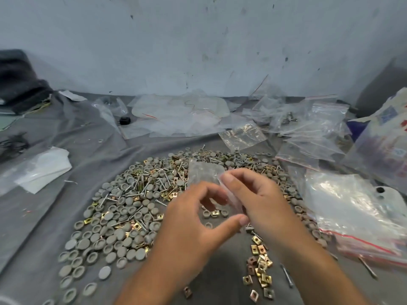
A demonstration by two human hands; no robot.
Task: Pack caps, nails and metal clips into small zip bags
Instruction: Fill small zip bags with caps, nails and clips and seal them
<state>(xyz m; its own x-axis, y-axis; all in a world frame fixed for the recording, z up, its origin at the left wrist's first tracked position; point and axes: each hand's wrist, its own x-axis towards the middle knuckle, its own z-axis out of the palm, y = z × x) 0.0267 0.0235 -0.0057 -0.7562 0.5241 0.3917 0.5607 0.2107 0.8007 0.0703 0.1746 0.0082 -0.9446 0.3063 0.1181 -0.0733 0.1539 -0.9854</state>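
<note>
Head view. Landmark: the mixed pile (141,203) of grey caps (123,235), nails (144,187) and brass-coloured metal clips (259,266), spread on the grey cloth-covered desk (66,133).

Above the pile's near-right part, both hands meet on one small clear zip bag (203,172). The right hand (257,201) pinches the bag's edge with curled fingers (229,178). The left hand (189,219) has its thumb and fingers curled toward the same bag; actual contact cannot be told. The hands and forearms cover the pile's near-centre.

Right of the pile: a stack of red-striped zip bags (352,216). Beyond the pile, by the wall (198,40): more loose clear bags (242,135). Left of the pile: folded plastic sheets (41,170).
</note>
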